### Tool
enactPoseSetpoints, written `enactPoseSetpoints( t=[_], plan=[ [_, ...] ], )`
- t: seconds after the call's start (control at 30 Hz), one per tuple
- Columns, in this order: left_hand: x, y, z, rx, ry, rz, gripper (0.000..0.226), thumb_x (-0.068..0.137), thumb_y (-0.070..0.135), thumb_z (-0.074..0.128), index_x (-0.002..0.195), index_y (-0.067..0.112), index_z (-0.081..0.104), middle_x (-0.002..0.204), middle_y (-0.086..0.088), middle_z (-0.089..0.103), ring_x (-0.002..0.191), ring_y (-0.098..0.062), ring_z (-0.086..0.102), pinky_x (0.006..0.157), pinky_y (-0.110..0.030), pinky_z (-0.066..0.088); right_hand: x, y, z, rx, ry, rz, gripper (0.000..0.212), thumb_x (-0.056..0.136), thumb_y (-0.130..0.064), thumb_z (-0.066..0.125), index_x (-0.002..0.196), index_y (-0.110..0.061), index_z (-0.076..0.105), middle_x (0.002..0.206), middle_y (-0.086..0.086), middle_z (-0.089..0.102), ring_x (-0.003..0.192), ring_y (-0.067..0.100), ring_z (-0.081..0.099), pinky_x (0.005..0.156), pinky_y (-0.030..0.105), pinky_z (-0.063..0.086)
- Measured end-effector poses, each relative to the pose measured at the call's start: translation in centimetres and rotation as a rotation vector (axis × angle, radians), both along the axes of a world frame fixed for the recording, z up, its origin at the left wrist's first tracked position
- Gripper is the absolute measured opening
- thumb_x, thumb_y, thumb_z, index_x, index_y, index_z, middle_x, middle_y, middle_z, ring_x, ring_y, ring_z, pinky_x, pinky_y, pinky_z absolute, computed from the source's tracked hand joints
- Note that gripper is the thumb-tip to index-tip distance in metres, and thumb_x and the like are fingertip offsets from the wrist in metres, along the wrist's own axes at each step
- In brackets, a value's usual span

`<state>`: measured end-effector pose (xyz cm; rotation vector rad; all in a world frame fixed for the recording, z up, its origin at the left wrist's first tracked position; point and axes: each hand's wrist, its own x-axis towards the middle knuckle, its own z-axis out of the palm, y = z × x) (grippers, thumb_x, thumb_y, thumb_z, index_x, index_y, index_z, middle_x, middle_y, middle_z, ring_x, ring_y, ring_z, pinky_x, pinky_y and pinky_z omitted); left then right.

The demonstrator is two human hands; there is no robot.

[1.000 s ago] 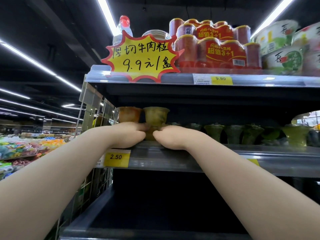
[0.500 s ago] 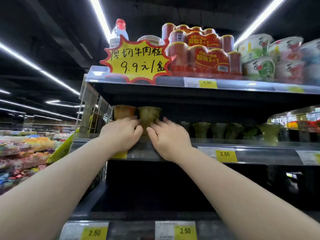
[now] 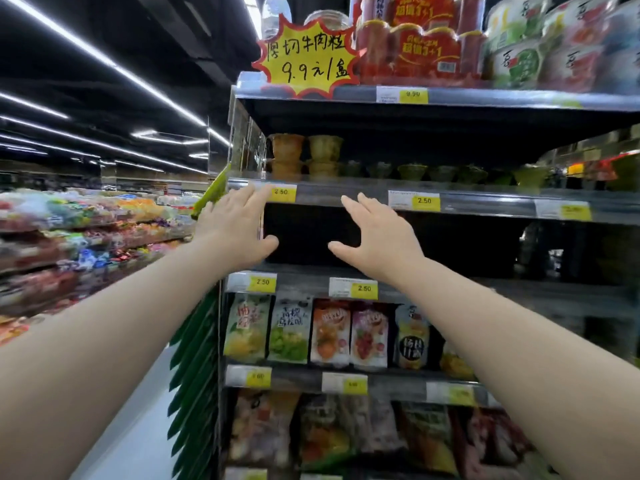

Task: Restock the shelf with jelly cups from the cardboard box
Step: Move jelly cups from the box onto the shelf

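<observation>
Two short stacks of jelly cups stand at the left end of the shelf (image 3: 346,195): an orange stack (image 3: 286,154) and a green stack (image 3: 325,154) beside it. A row of single green cups (image 3: 412,171) runs to the right. My left hand (image 3: 235,226) hangs below the shelf's front rail, fingers straight and spread, holding nothing. My right hand (image 3: 377,233) is level with it a little to the right, also spread and empty. Both are apart from the cups. The cardboard box is out of view.
The top shelf carries red cans (image 3: 415,39), bowls (image 3: 540,53) and a yellow star price sign (image 3: 306,62). The dark shelf (image 3: 346,282) below my hands looks bare. Lower shelves hold snack bags (image 3: 329,334). An aisle with candy bins (image 3: 86,230) lies at the left.
Both hands have let go of the stacked cups and drawn back and down from the shelf, fingers now spread. The view has dropped, showing the lower shelves.
</observation>
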<state>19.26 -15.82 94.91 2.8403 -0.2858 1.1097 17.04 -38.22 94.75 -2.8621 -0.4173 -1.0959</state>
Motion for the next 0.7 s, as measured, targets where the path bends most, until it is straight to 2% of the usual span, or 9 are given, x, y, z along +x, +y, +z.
enactPoseSetpoints(
  t=[0.13,0.27,0.4,0.7],
  plan=[
    [-5.7,1.3,-4.4,0.003,0.089,0.046,0.087,0.087,0.053,0.053,0.153,0.023,0.007,0.161,-0.004,0.008,0.147,-0.025,0.012,0.117,-0.050,0.019,-5.0,0.6,-3.7,0.017,0.061,0.054,0.084,0.088,-0.059,0.053,0.153,-0.024,0.014,0.160,0.002,0.016,0.147,0.021,0.014,0.117,0.039,0.021],
    [-10.6,2.3,-9.3,-0.011,0.168,0.044,0.083,0.089,0.052,0.051,0.154,0.022,0.009,0.161,-0.002,0.007,0.148,-0.021,0.010,0.119,-0.045,0.017,-8.7,1.8,-8.3,0.063,0.150,0.103,0.086,0.086,-0.062,0.054,0.153,-0.028,0.013,0.160,0.000,0.016,0.147,0.019,0.013,0.118,0.038,0.022],
    [-13.7,3.7,-14.0,-0.063,0.298,0.034,0.082,0.089,0.051,0.052,0.154,0.023,0.010,0.161,0.001,0.006,0.148,-0.019,0.010,0.118,-0.046,0.019,-11.1,3.6,-13.4,0.077,0.241,0.103,0.086,0.084,-0.063,0.055,0.153,-0.030,0.014,0.160,-0.001,0.018,0.146,0.017,0.016,0.115,0.038,0.023],
    [-13.0,9.5,-25.5,-0.080,0.527,0.030,0.082,0.088,0.050,0.055,0.153,0.023,0.013,0.161,0.000,0.010,0.146,-0.019,0.016,0.115,-0.041,0.026,-11.7,8.2,-26.1,0.182,0.522,0.029,0.085,0.084,-0.063,0.056,0.152,-0.034,0.015,0.160,-0.004,0.017,0.146,0.016,0.017,0.114,0.039,0.026]
  ],
)
